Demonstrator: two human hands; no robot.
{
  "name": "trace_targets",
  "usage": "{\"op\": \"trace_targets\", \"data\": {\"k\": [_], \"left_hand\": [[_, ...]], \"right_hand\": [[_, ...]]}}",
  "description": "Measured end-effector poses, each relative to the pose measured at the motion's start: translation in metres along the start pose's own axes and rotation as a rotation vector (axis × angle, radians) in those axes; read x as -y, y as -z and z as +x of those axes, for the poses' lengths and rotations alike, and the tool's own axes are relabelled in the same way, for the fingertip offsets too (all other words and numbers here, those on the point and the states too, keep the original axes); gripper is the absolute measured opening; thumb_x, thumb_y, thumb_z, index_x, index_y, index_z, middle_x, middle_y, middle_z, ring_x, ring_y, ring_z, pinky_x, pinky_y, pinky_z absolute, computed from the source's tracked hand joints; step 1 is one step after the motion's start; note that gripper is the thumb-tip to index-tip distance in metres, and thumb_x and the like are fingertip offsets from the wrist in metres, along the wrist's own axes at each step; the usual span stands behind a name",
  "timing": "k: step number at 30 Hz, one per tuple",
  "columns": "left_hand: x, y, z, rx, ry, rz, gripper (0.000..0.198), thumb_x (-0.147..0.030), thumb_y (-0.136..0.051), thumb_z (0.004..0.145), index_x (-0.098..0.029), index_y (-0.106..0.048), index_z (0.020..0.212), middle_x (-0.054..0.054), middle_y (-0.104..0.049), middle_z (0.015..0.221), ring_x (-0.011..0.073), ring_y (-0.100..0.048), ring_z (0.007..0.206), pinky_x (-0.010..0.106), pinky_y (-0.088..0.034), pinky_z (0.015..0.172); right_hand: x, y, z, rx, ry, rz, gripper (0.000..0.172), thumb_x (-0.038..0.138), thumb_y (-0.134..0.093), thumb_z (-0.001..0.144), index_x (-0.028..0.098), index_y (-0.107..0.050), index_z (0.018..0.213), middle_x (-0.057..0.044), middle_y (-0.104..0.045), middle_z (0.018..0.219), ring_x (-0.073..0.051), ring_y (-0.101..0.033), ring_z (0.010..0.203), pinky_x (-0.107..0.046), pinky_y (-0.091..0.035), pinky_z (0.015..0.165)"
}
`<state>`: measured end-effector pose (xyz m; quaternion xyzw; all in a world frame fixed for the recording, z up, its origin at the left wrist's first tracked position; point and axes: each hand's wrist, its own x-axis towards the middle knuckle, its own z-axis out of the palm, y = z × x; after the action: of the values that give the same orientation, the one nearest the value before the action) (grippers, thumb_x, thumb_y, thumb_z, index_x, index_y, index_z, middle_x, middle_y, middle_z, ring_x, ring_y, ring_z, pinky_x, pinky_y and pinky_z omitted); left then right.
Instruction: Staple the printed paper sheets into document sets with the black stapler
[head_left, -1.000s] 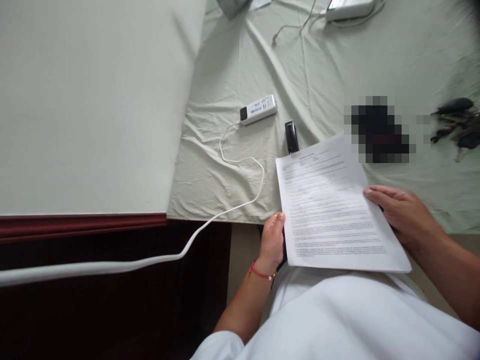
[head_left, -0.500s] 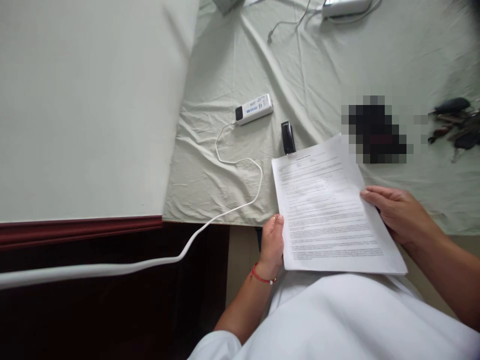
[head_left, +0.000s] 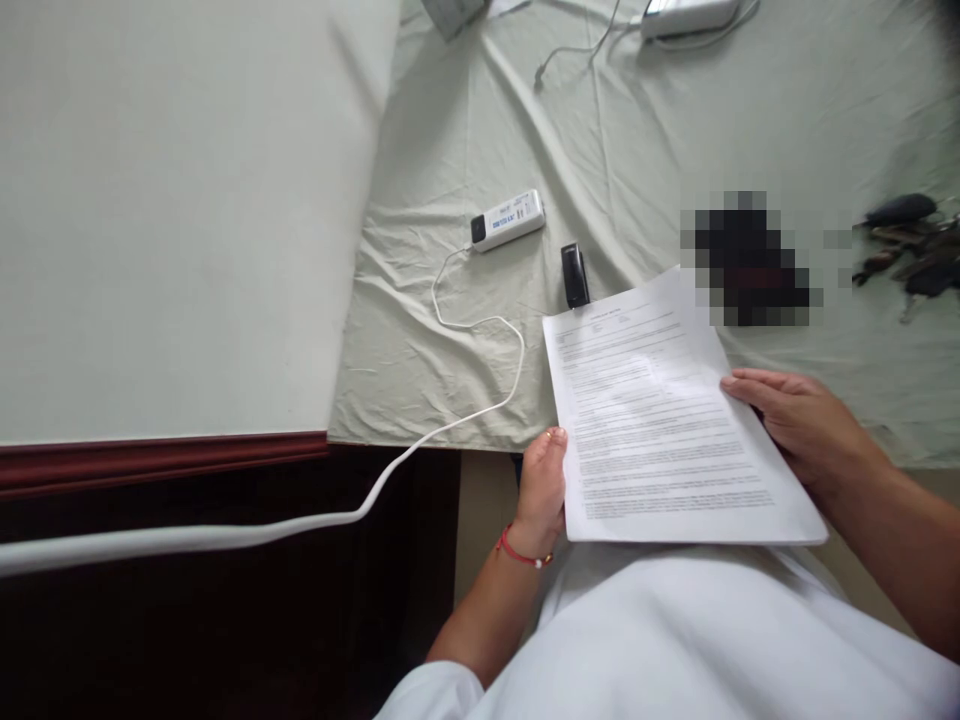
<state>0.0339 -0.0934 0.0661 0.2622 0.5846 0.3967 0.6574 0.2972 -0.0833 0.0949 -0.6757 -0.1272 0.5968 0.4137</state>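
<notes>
A stack of printed paper sheets point(head_left: 652, 430) is held in front of my body, its far end over the edge of the cloth-covered table. My left hand point(head_left: 544, 480), with a red string bracelet point(head_left: 523, 553) at the wrist, grips the left edge of the sheets, thumb on top. On the opposite edge, my right hand point(head_left: 799, 415) pinches the stack between its thumb on top and fingers that are partly hidden. Just beyond the top left corner of the sheets lies a small black object point(head_left: 575, 275), perhaps a stapler.
A white power bank point(head_left: 508, 220) lies on the pale green cloth point(head_left: 450, 385), with a white cable point(head_left: 300, 528) running off to the left. Keys point(head_left: 911, 245) and a pixelated dark item point(head_left: 754, 262) are at right. Another white device point(head_left: 688, 17) sits at the back.
The lower right corner of the sheets has shifted slightly to the right. Both hands keep the same hold, and the things on the table have stayed put.
</notes>
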Motion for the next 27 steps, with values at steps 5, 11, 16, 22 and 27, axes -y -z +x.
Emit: {"op": "trace_targets", "data": {"k": [5, 11, 16, 22, 27], "left_hand": [[-0.005, -0.003, 0.006, 0.029, 0.006, -0.009, 0.055, -0.066, -0.088, 0.077, -0.015, -0.073, 0.090, 0.009, -0.078, 0.085, 0.0286, -0.077, 0.088, 0.039, -0.060, 0.081], [-0.002, -0.004, 0.014, 0.057, -0.024, 0.061, 0.053, -0.067, -0.084, 0.081, -0.016, -0.069, 0.086, 0.007, -0.076, 0.083, 0.0230, -0.072, 0.077, 0.035, -0.055, 0.076], [0.001, -0.003, 0.018, 0.056, -0.050, 0.131, 0.052, -0.067, -0.080, 0.086, -0.017, -0.066, 0.083, 0.004, -0.072, 0.076, 0.0180, -0.065, 0.070, 0.030, -0.050, 0.069], [0.002, -0.002, 0.019, 0.056, -0.057, 0.141, 0.051, -0.066, -0.079, 0.088, -0.017, -0.065, 0.081, 0.002, -0.068, 0.074, 0.0159, -0.060, 0.068, 0.029, -0.047, 0.067], [0.005, -0.001, 0.019, 0.044, -0.057, 0.148, 0.053, -0.067, -0.078, 0.088, -0.017, -0.065, 0.081, 0.002, -0.065, 0.073, 0.0149, -0.056, 0.067, 0.028, -0.045, 0.066]], "right_hand": [[0.001, -0.001, 0.000, 0.007, -0.089, 0.116, 0.009, 0.020, -0.077, 0.079, 0.026, -0.075, 0.073, -0.005, -0.078, 0.070, -0.023, -0.071, 0.052, -0.030, -0.062, 0.049], [-0.008, 0.013, 0.008, -0.009, -0.001, -0.084, 0.009, 0.032, -0.073, 0.082, 0.027, -0.079, 0.087, -0.005, -0.080, 0.076, -0.025, -0.073, 0.062, -0.033, -0.059, 0.054], [0.003, 0.026, 0.009, -0.266, 0.499, -0.808, 0.027, 0.037, -0.062, 0.091, 0.030, -0.079, 0.112, -0.006, -0.083, 0.102, -0.031, -0.077, 0.090, -0.045, -0.058, 0.088], [0.058, -0.012, 0.008, -0.226, 1.028, -0.801, 0.029, 0.036, -0.058, 0.100, 0.024, -0.076, 0.120, -0.008, -0.083, 0.114, -0.026, -0.080, 0.101, -0.037, -0.058, 0.093], [0.105, -0.083, 0.052, -0.043, 1.099, -0.977, 0.038, 0.031, -0.052, 0.105, 0.013, -0.072, 0.132, -0.013, -0.080, 0.127, -0.030, -0.078, 0.113, -0.046, -0.058, 0.105]]}}
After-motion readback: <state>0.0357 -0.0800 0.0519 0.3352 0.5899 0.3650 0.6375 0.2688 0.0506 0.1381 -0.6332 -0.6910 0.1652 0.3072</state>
